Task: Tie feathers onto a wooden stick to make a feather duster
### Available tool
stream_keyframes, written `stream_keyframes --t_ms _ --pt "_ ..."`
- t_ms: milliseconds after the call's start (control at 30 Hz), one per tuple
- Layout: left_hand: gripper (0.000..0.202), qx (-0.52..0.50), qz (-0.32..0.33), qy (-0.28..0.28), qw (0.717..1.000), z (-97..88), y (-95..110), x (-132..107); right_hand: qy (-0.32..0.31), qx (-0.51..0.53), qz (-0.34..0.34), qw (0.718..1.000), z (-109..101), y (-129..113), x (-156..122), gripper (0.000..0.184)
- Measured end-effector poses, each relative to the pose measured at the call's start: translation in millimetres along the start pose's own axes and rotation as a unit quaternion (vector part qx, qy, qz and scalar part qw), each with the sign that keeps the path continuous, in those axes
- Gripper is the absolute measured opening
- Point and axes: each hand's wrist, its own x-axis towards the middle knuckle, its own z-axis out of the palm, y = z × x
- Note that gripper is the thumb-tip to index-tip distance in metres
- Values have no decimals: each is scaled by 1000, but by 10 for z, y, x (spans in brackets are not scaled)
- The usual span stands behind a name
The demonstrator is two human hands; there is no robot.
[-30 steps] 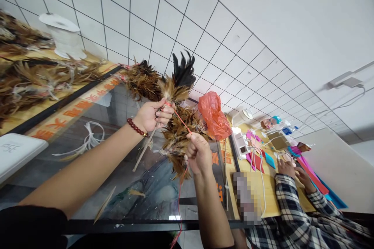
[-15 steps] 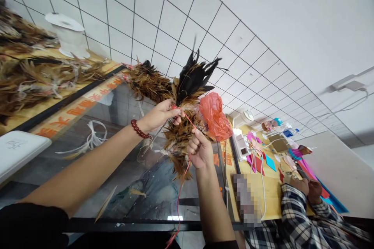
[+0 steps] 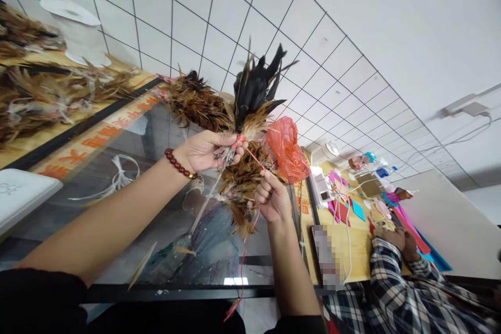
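My left hand [image 3: 207, 151] pinches a bundle of feathers [image 3: 254, 88], black at the tips and brown lower down, by its bound quill end. Red string [image 3: 254, 155] is wound round that end, and pale quills poke out below my fingers. My right hand [image 3: 274, 195] is closed on the string, which runs taut between both hands. Its loose tail hangs past the table edge to a frayed end. Right behind my hands lie brown feather bundles [image 3: 238, 182] on the glass table top [image 3: 164, 219].
More feather bundles [image 3: 50, 94] and a white spool [image 3: 78, 31] stand at the left, above a white scale [image 3: 27, 195]. A red plastic bag [image 3: 287, 148] sits beyond my right hand. To the right, a co-worker's hands [image 3: 399, 237] are at a wooden table [image 3: 358, 250] with coloured scraps.
The feather bundle has turned in my left hand, so its red binding and quill ends now show more. The string stays taut, and my right hand has shifted slightly right.
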Motion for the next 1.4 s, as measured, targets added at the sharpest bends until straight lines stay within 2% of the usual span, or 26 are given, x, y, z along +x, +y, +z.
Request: stream_keyframes --t_ms 233,300,400,600,833,900,967,1033,1067,1133,1200,1267,1300,1400 --pt "10 140 91 13 986 71 -254 66 29 24 21 999 -42 67 46 12" --pt "15 160 98 25 982 62 -304 100 30 33 22 999 -65 70 54 14" --pt "19 141 68 39 987 43 -335 129 28 36 10 999 -104 49 61 15" --pt "12 10 -9 -9 1000 101 -240 74 42 -4 -33 999 -199 -19 71 14" --pt "10 40 -51 -23 998 85 -44 -32 -7 -60 -42 997 -133 110 -95 21" --pt "11 57 -37 -22 997 84 -26 -55 -42 -63 -10 997 -87 200 -158 24" --pt "11 68 -20 -31 997 94 -1 -90 -106 -113 60 986 -77 273 -215 29" --pt "10 85 -14 -52 995 109 55 -147 -175 -213 126 953 -121 290 -252 37" --pt "10 97 -13 -63 993 116 96 -183 -194 -273 133 933 -161 274 -259 40" --pt "12 124 -8 -75 989 121 195 -263 -187 -399 75 894 -254 207 -239 35" --pt "20 144 1 -75 987 111 296 -335 -124 -523 -51 842 -322 133 -175 21" --pt "25 151 10 -65 986 86 378 -385 -61 -624 -167 761 -333 102 -75 19" --pt "27 150 13 -59 987 71 409 -400 -47 -667 -203 715 -318 110 -17 21" --pt "32 134 17 -41 990 34 456 -405 -74 -788 -227 567 -240 199 157 26"
